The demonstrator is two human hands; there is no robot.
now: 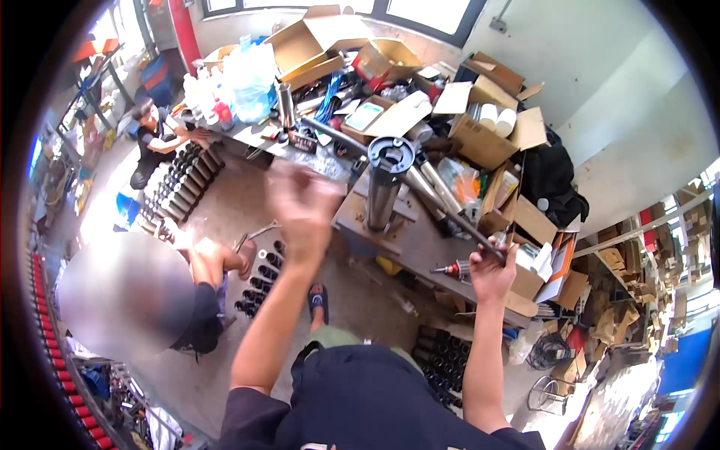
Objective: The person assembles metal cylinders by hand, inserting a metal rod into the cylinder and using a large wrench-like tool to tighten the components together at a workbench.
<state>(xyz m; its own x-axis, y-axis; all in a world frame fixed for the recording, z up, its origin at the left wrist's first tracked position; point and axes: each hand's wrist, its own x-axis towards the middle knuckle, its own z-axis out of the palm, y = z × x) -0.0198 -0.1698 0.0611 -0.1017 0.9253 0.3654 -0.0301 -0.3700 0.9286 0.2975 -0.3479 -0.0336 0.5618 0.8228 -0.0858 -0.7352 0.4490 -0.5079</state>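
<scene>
A shiny metal cylinder [382,201] stands upright at the bench's near edge, between block-like pieces that look like a clamp. On its top sits a blue-grey ring-shaped tool [391,155]. From that ring tool a long dark bar [444,208] stretches both ways, up to the far left and down to the near right. My right hand [491,274] is closed around the bar's right end. Left of the cylinder, my left hand [304,196] is raised and apart from the bar. Motion smears its fingers, so their pose is unclear.
The bench [480,281] holds open cardboard boxes [484,124], metal tubes [439,184] and a red-and-silver hand tool [454,268]. One person [206,277] sits close on the left; another [154,139] crouches beyond. Rows of cylinders [184,180] and dark parts [442,360] cover floor areas.
</scene>
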